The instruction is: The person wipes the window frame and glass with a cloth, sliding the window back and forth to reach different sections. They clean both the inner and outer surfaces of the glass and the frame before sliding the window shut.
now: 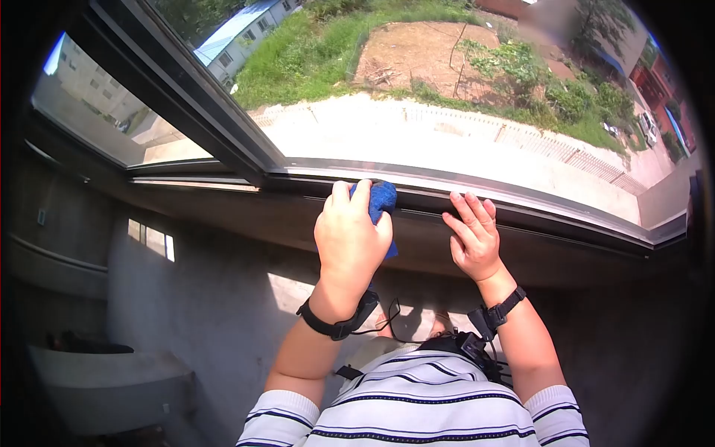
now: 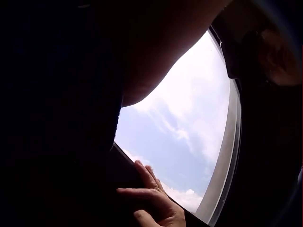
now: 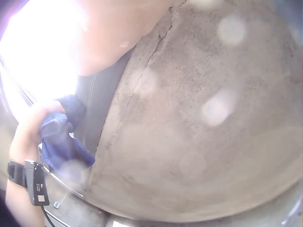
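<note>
My left hand (image 1: 350, 238) grips a blue cloth (image 1: 383, 200) against the dark window frame (image 1: 428, 201), with part of the cloth hanging below the hand. In the right wrist view the same cloth (image 3: 64, 142) is bunched under the left hand (image 3: 33, 123). To the right in the head view, my right hand (image 1: 477, 238) rests its extended fingertips at the frame's inner edge and holds nothing. The left wrist view shows the right hand (image 2: 163, 208) at the bottom, fingers spread. What lies under the left palm is hidden.
A vertical window bar (image 1: 186, 82) stands left of the hands. Below the sill is a concrete wall (image 3: 199, 142), cracked in the right wrist view. Outside the glass lie a pale paved strip (image 1: 357, 138) and a fence. Cables hang near the person's waist.
</note>
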Demonstrator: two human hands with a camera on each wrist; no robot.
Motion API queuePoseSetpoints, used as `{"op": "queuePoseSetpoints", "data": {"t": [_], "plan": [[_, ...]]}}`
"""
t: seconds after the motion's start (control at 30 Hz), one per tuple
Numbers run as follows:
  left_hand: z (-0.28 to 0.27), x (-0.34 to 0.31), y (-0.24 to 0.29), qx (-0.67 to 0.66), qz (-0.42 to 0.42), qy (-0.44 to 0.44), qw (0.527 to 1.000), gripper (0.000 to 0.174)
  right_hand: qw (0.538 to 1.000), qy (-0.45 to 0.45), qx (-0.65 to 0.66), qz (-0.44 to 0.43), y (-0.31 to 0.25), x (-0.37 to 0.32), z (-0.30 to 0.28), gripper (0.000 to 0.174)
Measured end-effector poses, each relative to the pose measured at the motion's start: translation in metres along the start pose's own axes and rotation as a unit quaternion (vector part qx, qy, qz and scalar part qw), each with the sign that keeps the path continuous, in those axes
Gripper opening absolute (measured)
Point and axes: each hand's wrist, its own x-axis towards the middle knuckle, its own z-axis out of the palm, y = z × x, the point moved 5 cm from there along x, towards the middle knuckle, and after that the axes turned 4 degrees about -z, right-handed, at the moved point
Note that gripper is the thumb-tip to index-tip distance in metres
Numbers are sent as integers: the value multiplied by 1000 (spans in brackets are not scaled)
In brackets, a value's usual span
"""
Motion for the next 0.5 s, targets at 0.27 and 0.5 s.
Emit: {"op": "queuePoseSetpoints", "data": {"t": [0.27,0.5], "plan": [[26,-18,66,-71,92,-57,992,45,1000,8,8,2,2,-1,1,21],[7,-11,14,-57,57,-51,995,45,1000,-11,11,-9,-3,7,-11,28]]}}
